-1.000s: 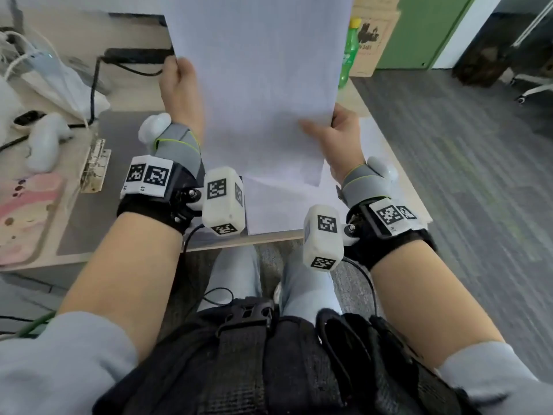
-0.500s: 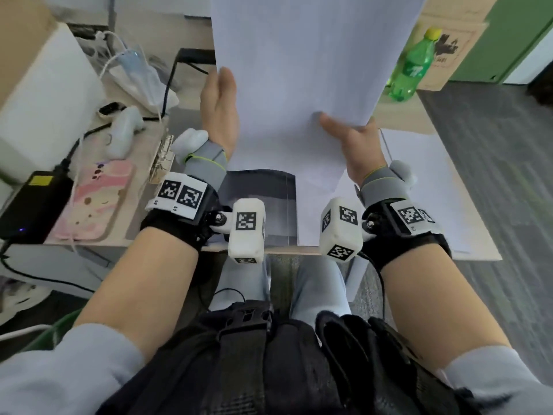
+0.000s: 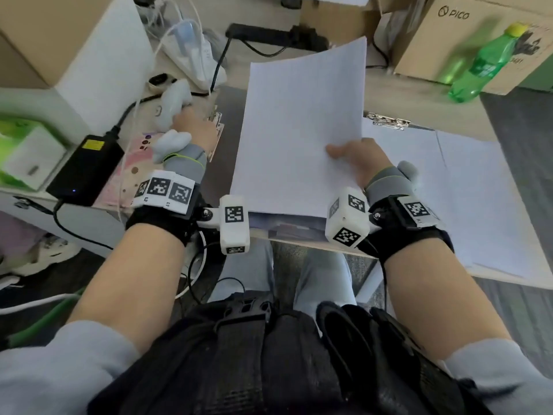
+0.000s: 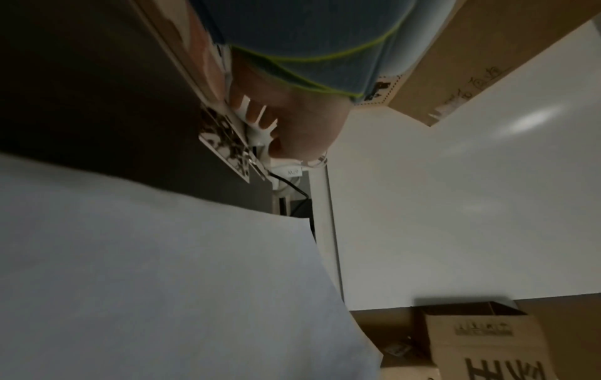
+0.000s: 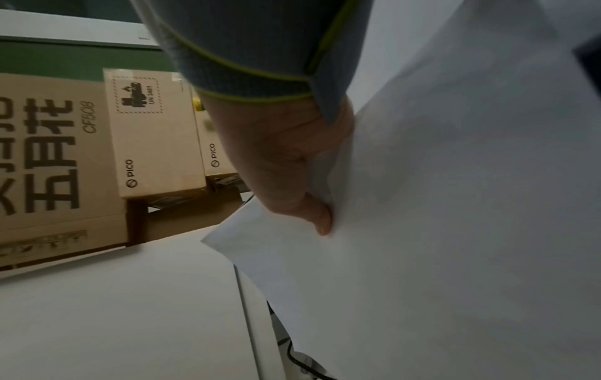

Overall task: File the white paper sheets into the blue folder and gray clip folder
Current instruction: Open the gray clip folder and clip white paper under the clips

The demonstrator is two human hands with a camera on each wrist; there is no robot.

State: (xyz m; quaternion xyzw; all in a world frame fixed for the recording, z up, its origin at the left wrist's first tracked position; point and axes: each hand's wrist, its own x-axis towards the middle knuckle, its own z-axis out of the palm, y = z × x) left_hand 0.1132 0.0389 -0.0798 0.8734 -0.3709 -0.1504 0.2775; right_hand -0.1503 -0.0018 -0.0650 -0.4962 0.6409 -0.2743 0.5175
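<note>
Right hand (image 3: 362, 163): pinches the white paper sheets (image 3: 299, 130) at their right edge, thumb on top.
Left hand (image 3: 194, 130): at the metal clip (image 3: 217, 127); grip unclear.
Gray clip folder (image 3: 226, 151): lies under the sheets, clip to their left, long axis running away from the person; left hand nearer.

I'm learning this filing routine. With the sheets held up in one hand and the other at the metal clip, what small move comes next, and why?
Probably press the metal clip open with the left hand, which is already at it. The right hand alone pinches the white paper sheets above the gray clip folder, so they look ready to slide under once the clip lifts.
</note>
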